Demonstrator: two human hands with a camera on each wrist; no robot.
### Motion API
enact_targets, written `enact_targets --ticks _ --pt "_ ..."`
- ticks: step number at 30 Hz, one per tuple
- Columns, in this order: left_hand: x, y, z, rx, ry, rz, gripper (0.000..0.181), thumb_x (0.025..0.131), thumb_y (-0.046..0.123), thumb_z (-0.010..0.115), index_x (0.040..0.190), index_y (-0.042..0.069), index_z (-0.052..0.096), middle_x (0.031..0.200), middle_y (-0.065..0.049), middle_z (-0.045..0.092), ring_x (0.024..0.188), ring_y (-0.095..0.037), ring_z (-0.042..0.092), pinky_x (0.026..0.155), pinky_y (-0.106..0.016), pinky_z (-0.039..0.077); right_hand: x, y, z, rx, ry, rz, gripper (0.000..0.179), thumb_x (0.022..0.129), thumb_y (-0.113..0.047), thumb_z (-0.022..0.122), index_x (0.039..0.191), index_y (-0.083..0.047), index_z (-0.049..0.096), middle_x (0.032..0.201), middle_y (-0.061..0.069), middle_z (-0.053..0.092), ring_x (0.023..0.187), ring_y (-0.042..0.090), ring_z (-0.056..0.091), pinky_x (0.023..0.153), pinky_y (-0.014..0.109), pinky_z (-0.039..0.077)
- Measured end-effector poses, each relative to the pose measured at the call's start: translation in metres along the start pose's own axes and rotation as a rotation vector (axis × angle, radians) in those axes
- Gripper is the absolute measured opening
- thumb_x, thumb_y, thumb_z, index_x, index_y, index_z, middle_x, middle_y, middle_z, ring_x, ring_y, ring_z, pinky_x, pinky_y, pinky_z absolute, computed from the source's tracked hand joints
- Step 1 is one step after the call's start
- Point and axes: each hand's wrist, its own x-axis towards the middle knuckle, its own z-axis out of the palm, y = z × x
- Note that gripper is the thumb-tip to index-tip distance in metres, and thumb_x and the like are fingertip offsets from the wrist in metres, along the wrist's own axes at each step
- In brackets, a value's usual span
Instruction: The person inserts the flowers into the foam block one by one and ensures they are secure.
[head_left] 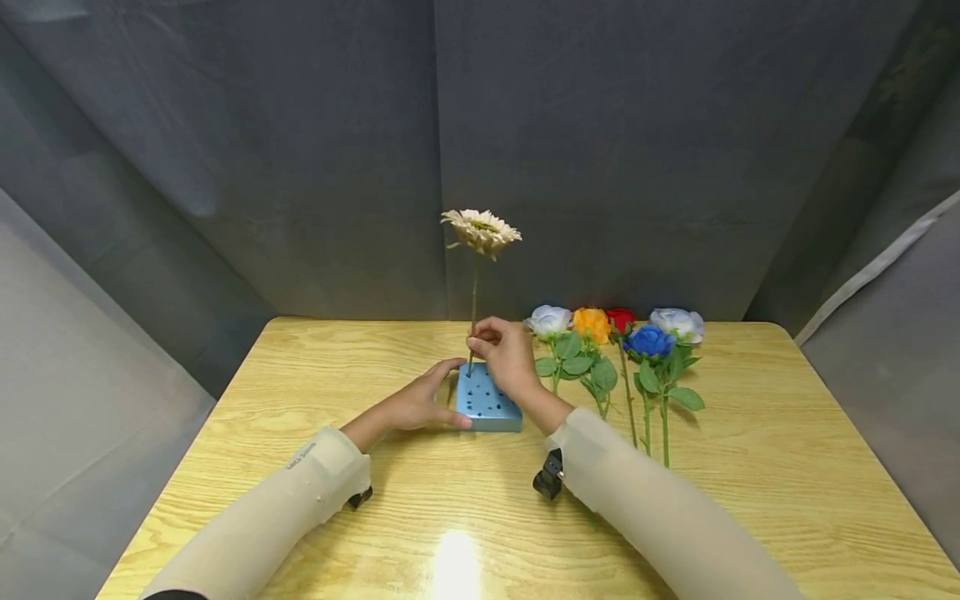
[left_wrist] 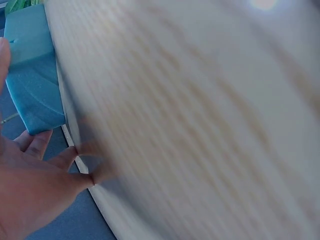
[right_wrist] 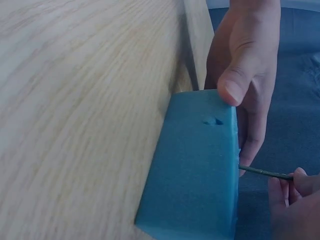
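Note:
A blue foam block (head_left: 491,407) with several holes in its top sits on the wooden table. My left hand (head_left: 416,405) holds it from the left, thumb at the near corner and fingers at the far side. My right hand (head_left: 510,357) pinches the green stem of a cream daisy-like flower (head_left: 483,232) low down, just above the block. The stem stands nearly upright at the block's far left corner. In the right wrist view the stem (right_wrist: 265,172) meets the block's holed face; its end is hidden.
On the right of the table (head_left: 787,467) lie several artificial roses: a white one (head_left: 549,321), an orange one (head_left: 592,324), a red one (head_left: 620,319), a blue one (head_left: 650,341) and a pale lilac one (head_left: 677,323). A grey curtain (head_left: 337,208) hangs behind the table.

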Motion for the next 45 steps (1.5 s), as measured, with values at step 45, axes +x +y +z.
enact_targets --ticks 45 --pt "-0.006 0.007 -0.004 -0.035 -0.019 -0.016 0.111 0.082 0.044 0.088 0.165 0.025 0.017 0.172 -0.008 0.014 0.158 -0.031 0.012 0.124 -0.059 0.018 -0.011 0.01 0.001 -0.117 -0.083 0.084 0.011 0.091 -0.007 0.079 0.101 -0.005 0.076 0.093 0.008 0.075 0.086 0.018 0.069 0.074 0.028 0.057"
